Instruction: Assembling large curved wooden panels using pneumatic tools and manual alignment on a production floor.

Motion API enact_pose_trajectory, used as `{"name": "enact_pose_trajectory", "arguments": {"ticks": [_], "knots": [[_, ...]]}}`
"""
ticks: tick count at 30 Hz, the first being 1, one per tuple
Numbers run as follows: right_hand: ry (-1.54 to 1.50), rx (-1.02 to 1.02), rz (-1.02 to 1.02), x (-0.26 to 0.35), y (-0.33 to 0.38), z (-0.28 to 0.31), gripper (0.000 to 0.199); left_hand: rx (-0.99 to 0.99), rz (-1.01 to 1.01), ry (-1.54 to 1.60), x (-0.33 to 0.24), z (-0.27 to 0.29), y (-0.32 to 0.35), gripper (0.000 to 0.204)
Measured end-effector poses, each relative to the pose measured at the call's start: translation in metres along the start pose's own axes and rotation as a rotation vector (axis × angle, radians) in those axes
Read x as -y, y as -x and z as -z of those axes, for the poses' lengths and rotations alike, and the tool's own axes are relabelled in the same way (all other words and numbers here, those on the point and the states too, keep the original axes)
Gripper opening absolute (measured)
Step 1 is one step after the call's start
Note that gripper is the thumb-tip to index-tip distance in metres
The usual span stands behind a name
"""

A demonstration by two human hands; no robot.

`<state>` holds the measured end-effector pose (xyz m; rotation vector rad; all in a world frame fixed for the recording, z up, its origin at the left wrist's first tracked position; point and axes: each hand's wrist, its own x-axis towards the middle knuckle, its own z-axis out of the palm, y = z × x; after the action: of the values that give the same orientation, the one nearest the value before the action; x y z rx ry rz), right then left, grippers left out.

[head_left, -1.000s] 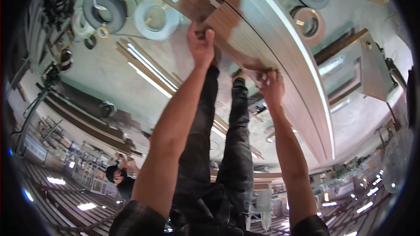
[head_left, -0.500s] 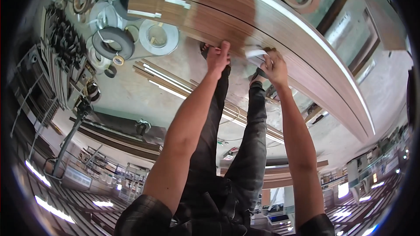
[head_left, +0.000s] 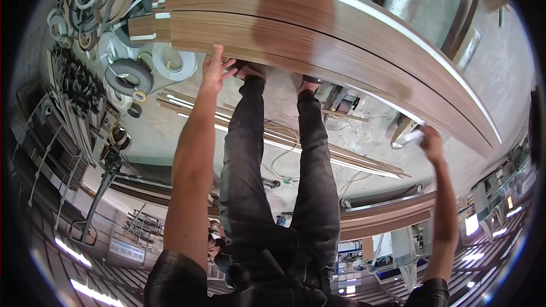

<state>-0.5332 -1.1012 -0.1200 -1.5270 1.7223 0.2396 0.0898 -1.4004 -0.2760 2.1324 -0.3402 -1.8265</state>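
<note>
my left hand was flat against the near edge of the stack of long wood-grain panels, fingers spread and loose, not gripping anything, fingertips touching the lower edge near the stack's left end

my right hand was well out to the right, at the stack's lower edge close to its right end. it was closed around something pale, looked like a white cloth or pad, pressed near the panel edge. couldn't tell exactly what it was, too small and blurred

stack position: straight ahead of me, beyond my legs and shoes, which were tucked just under its near edge. several panels lay on top of each other, white edge banding running along the far long side

long axis ran left to right across my view, bending down at the right only because of the lens. so both hands sat on the same long near edge, well apart, left one near the left end, right one near the right end

nearer hand: left was touching the panel edge for certain. right was at the edge too, but contact went through the cloth, bare finger contact not visible

around it: rolls of edge banding on the floor to the left of the stack, loose thin strips lying on the concrete floor under my legs, roughly parallel to the panels
</note>
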Motion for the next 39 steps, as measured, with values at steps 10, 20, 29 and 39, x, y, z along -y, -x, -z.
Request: {"name": "enact_pose_trajectory", "arguments": {"ticks": [10, 20, 29, 39], "knots": [[0.368, -0.078, -0.461, -0.127, 0.133, 0.055, 0.027, -0.057, 0.011, -0.075, 0.003, 0.000, 0.006, 0.067], [0.038, -0.128, 0.058, 0.248, -0.154, -0.114, 0.084, -0.588, -0.285, -0.472, 0.010, -0.023, 0.012, 0.062], [0.140, -0.119, -0.032, 0.261, -0.170, -0.139, 0.077, -0.111, -1.120, -1.277, 0.074, -0.142, 0.113, 0.064], [-0.061, 0.037, -0.095, 0.255, -0.167, -0.112, 0.079, 0.002, -0.777, -1.583, 0.086, -0.179, 0.138, 0.089]]}}
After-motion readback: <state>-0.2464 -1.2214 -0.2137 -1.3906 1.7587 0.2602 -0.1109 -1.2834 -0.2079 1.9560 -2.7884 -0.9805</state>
